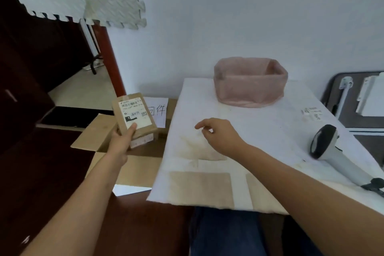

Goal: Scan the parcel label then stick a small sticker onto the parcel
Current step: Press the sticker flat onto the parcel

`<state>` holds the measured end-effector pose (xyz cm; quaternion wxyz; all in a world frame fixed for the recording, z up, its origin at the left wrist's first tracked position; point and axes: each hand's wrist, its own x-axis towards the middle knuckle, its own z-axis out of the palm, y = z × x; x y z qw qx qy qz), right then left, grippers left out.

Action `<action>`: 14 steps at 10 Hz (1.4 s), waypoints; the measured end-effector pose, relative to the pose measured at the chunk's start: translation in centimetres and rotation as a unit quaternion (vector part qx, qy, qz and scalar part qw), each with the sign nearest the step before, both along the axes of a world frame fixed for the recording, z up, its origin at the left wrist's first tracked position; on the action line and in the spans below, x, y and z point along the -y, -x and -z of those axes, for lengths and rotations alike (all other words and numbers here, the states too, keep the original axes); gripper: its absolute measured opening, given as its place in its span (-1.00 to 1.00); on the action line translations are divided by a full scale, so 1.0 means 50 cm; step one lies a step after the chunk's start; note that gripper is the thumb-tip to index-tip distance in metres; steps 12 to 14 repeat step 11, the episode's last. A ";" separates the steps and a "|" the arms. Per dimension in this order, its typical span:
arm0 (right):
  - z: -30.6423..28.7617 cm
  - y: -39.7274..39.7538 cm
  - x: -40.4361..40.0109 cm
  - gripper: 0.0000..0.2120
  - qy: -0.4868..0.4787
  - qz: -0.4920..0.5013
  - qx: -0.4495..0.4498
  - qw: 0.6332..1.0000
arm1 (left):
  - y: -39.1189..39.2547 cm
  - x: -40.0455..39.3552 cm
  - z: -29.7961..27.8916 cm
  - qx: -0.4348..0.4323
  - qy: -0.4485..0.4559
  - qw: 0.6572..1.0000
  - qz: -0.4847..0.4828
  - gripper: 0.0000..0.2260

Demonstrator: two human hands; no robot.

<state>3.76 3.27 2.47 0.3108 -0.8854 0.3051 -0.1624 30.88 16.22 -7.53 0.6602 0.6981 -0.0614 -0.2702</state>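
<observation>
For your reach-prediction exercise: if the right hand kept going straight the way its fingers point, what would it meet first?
Probably nothing on the white tabletop: the right hand points leftward toward its edge, then the parcel in the left hand; depth is unclear.

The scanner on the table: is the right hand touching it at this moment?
Apart. The head view shows the right hand hovering over the table's middle, while the scanner lies far to its right, with bare white table between them.

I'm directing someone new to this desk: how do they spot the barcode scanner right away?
Start at the white-covered table with the pink fabric basket at its far end. Look to the near right edge: the white handheld barcode scanner with a dark head lies on its side there, the only gun-shaped plastic device.
</observation>
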 end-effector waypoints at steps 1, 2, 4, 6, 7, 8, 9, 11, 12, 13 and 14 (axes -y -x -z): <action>0.016 -0.082 0.007 -0.68 -0.004 -0.019 -0.007 1.000 | -0.080 0.000 0.054 -0.002 -0.060 0.998 0.005 -0.58; 0.031 -0.147 0.018 -0.67 0.003 -0.021 -0.004 1.000 | -0.161 0.019 0.127 0.024 -0.126 0.991 0.039 -0.53; 0.061 -0.206 0.048 -0.67 -0.019 0.010 0.036 0.999 | -0.221 0.094 0.228 0.083 -0.308 0.941 0.110 -0.37; 0.091 -0.198 0.075 -0.64 -0.055 0.046 0.066 0.995 | -0.242 0.168 0.299 0.095 -0.375 0.913 0.133 -0.40; 0.094 -0.200 0.082 -0.63 -0.075 0.057 0.071 0.993 | -0.232 0.191 0.311 0.118 -0.407 0.896 0.134 -0.49; 0.102 -0.209 0.084 -0.62 -0.077 0.055 0.067 0.993 | -0.234 0.200 0.338 0.125 -0.469 0.861 0.155 -0.62; 0.109 -0.214 0.082 -0.62 -0.085 0.047 0.062 0.993 | -0.235 0.195 0.348 0.131 -0.502 0.838 0.170 -0.64; 0.093 -0.203 0.084 -0.63 -0.097 0.054 0.071 0.991 | -0.198 0.192 0.295 0.160 -0.497 0.835 0.172 -0.67; 0.093 -0.203 0.084 -0.63 -0.097 0.054 0.071 0.991 | -0.198 0.192 0.295 0.160 -0.497 0.835 0.172 -0.67; 0.093 -0.203 0.084 -0.63 -0.097 0.054 0.071 0.991 | -0.198 0.192 0.295 0.160 -0.497 0.835 0.172 -0.67; 0.093 -0.203 0.084 -0.63 -0.097 0.054 0.071 0.991 | -0.198 0.192 0.295 0.160 -0.497 0.835 0.172 -0.67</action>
